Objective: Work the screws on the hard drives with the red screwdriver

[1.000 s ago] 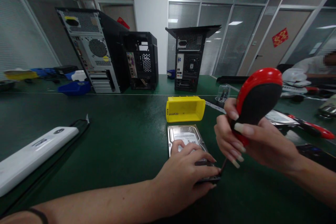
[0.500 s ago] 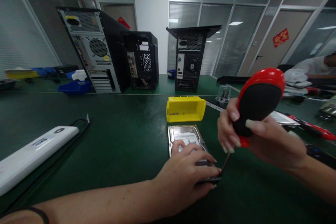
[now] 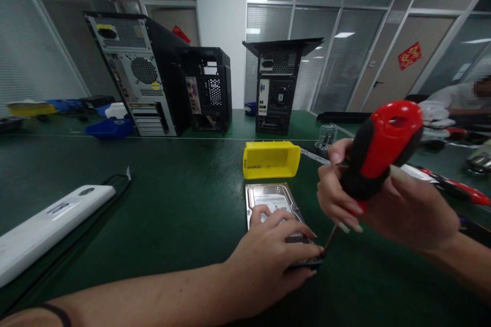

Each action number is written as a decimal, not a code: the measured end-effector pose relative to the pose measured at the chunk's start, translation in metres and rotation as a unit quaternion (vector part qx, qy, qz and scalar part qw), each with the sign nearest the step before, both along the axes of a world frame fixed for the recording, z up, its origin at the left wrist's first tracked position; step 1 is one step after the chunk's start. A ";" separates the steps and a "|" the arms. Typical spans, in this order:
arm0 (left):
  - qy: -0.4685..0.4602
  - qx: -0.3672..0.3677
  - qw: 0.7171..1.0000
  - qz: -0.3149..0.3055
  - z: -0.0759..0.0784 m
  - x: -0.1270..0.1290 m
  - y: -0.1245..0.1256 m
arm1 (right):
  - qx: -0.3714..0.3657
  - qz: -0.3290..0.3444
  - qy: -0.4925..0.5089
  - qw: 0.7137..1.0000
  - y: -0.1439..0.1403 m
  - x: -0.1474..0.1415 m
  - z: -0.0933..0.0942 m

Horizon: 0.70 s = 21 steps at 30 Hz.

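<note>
On the near half of the bench (image 3: 184, 204), right of the middle and well short of the far edge, there's a bare hard drive (image 3: 272, 195) lying flat, label up. The left hand (image 3: 268, 253) is clamped over its near end, fingers splayed across the top and thumb down by the near edge. Right hand (image 3: 401, 209) is wrapped round a chunky red-and-black screwdriver (image 3: 383, 150), tilted, shaft running down to the drive's near right corner. Can't tell if the tip is actually seated in anything, fingertips are in the way.

Handling-wise, I'd guess the drive is dense for its size, totally stiff, and a bit slick on the metal, so it could skate on that smooth green top if you push sideways. Innards are probably touchy about knocks too. I'd hold it by the long side edges and press straight down. The driver looks light and grippy; fat part of the handle is the spot. Just past the drive's far end sits a yellow bin (image 3: 274, 161).
</note>
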<state>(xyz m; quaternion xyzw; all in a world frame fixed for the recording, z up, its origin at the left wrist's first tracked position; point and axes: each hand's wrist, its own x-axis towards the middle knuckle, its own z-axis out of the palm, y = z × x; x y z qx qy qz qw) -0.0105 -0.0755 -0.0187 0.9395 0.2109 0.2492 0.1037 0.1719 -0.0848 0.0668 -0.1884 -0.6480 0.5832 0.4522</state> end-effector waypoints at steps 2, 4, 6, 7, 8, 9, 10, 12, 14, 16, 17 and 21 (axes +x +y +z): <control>-0.001 -0.002 1.000 0.003 0.000 0.000 0.000 | -0.003 -0.014 -0.005 1.000 0.000 0.000 0.002; 0.002 0.002 1.000 0.005 0.000 0.000 0.000 | 0.007 -0.031 -0.007 0.999 0.002 0.001 0.002; 0.006 0.010 1.000 0.006 0.000 0.001 0.000 | 0.028 -0.047 -0.008 0.998 0.005 0.003 0.000; 0.009 0.013 1.000 0.006 0.000 0.001 0.000 | 0.038 -0.051 -0.008 0.998 0.006 0.004 -0.002; 0.010 0.015 1.000 0.007 0.000 0.001 0.000 | 0.046 -0.048 -0.008 0.998 0.008 0.005 -0.003; 0.010 0.015 1.000 0.007 0.000 0.001 0.000 | 0.049 -0.040 -0.008 0.998 0.009 0.006 -0.004; 0.009 0.015 1.000 0.007 0.000 0.001 0.000 | 0.049 -0.029 -0.006 0.998 0.009 0.007 -0.005; 0.008 0.015 1.000 0.006 -0.001 0.000 -0.001 | 0.042 -0.013 0.004 0.999 0.008 0.006 -0.006; 0.007 0.013 1.000 0.006 0.000 0.000 -0.001 | 0.031 -0.022 0.010 0.999 0.006 0.004 -0.005; 0.005 0.009 1.000 0.005 0.000 0.000 -0.001 | 0.017 -0.049 0.001 0.999 0.002 0.000 -0.003; 0.003 0.006 1.000 0.005 0.000 0.000 -0.001 | 0.012 -0.059 -0.004 0.998 0.001 -0.002 -0.002; 0.000 -0.002 1.000 0.000 0.000 -0.001 -0.001 | 0.011 -0.064 -0.002 0.998 -0.005 -0.006 0.004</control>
